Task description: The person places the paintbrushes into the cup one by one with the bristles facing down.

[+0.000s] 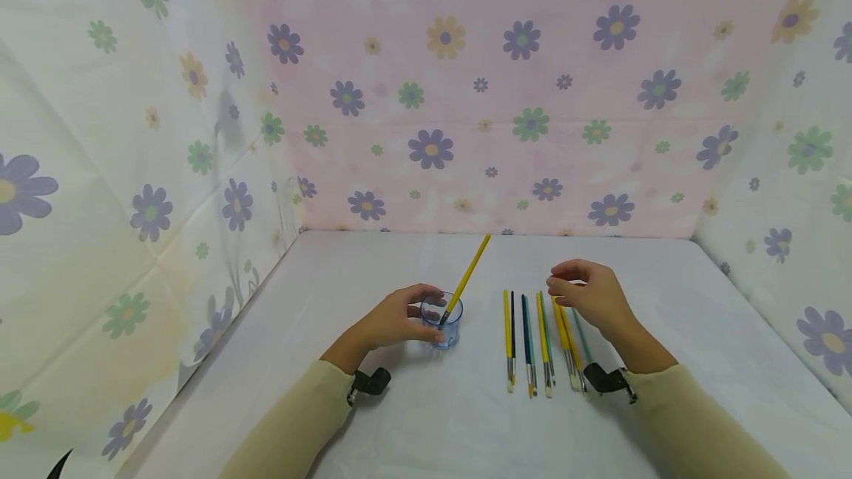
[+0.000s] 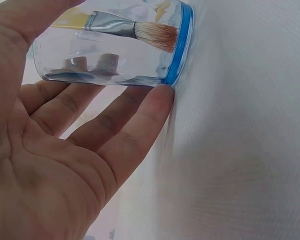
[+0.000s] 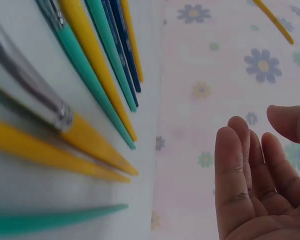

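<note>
My left hand (image 1: 393,320) curls round a small clear cup (image 1: 450,336) with a bluish tint, the thumb on one side and the fingers on the other. Inside the cup leans a yellow paintbrush (image 1: 470,272), handle up. In the left wrist view its bristles (image 2: 157,36) point at the cup's blue base (image 2: 182,45). My right hand (image 1: 595,298) hovers over the far ends of the paintbrushes at the right, holding nothing. The right wrist view shows its fingers (image 3: 232,170) loosely bent and the thumb apart from them.
Several paintbrushes lie side by side on the white table (image 1: 399,435), bristles toward me, among them a yellow brush (image 1: 507,324) and a dark blue brush (image 1: 527,338). Flowered cloth (image 1: 486,102) hangs behind the table and along both sides.
</note>
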Demonstrator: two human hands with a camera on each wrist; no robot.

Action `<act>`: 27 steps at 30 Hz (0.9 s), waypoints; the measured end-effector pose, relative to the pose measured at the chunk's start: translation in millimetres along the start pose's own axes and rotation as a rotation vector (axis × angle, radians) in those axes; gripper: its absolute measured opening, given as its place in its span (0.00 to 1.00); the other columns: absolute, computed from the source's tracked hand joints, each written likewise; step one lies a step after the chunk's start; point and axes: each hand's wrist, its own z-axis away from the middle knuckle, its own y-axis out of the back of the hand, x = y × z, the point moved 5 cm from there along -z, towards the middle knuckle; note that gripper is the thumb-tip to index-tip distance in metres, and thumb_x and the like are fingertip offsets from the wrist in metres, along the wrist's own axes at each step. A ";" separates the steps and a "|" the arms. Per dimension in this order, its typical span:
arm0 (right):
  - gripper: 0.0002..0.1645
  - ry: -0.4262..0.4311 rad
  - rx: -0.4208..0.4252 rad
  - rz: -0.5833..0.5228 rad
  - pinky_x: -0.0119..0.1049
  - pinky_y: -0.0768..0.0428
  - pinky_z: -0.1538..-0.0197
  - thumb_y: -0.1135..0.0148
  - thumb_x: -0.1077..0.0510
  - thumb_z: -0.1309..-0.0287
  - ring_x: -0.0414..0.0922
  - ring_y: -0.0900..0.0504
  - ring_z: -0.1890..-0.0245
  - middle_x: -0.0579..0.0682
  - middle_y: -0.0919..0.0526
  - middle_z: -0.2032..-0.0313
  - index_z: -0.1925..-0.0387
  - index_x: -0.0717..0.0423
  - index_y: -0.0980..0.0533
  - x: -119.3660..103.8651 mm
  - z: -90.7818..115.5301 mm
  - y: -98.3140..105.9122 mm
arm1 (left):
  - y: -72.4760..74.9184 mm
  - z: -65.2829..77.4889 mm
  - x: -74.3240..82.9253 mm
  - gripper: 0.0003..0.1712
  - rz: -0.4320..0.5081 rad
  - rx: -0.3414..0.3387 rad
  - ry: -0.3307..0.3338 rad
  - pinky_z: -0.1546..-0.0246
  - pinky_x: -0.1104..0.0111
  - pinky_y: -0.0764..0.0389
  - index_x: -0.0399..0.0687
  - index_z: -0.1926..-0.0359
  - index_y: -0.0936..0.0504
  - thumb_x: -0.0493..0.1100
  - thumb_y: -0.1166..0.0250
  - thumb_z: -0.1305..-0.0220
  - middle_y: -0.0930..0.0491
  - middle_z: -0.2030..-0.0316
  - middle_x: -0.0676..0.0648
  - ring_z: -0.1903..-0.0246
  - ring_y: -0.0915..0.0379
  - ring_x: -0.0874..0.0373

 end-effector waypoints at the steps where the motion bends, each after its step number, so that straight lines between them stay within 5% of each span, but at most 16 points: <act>1: 0.23 -0.010 0.003 0.010 0.35 0.12 0.54 0.35 0.49 0.29 0.54 0.12 0.50 0.61 0.17 0.46 0.42 0.60 0.23 1.8 -0.5 3.2 | 0.1 -0.2 0.4 0.50 -0.001 0.000 -0.001 0.37 0.52 0.21 0.57 0.29 0.28 0.57 0.16 0.53 0.21 0.38 0.59 0.38 0.22 0.51; 8: 0.28 -0.063 -0.020 0.041 0.37 0.12 0.53 0.36 0.48 0.29 0.52 0.12 0.51 0.65 0.19 0.43 0.40 0.65 0.25 13.5 -3.6 21.8 | 1.0 0.7 1.8 0.47 0.017 0.001 -0.012 0.37 0.51 0.21 0.59 0.31 0.26 0.55 0.15 0.52 0.21 0.38 0.56 0.39 0.21 0.50; 14: 0.33 -0.206 -0.059 0.062 0.37 0.12 0.53 0.32 0.44 0.32 0.48 0.12 0.54 0.64 0.19 0.42 0.39 0.65 0.26 35.2 -6.2 33.4 | -0.4 1.3 0.5 0.48 0.030 -0.011 -0.029 0.36 0.52 0.21 0.57 0.31 0.27 0.55 0.16 0.52 0.21 0.37 0.53 0.39 0.21 0.50; 21: 0.30 -0.356 -0.094 0.101 0.38 0.11 0.54 0.29 0.49 0.36 0.48 0.12 0.60 0.63 0.19 0.46 0.42 0.64 0.25 52.2 -6.8 38.6 | -0.2 1.2 2.9 0.49 0.016 -0.008 -0.028 0.36 0.52 0.21 0.57 0.30 0.27 0.56 0.15 0.53 0.21 0.37 0.55 0.39 0.21 0.50; 27: 0.29 -0.404 -0.119 0.118 0.37 0.12 0.56 0.27 0.51 0.39 0.48 0.13 0.61 0.62 0.18 0.48 0.43 0.64 0.24 57.3 -6.3 38.9 | -1.3 1.2 2.4 0.48 0.020 -0.010 -0.029 0.37 0.52 0.20 0.57 0.31 0.27 0.55 0.16 0.52 0.21 0.38 0.56 0.40 0.21 0.51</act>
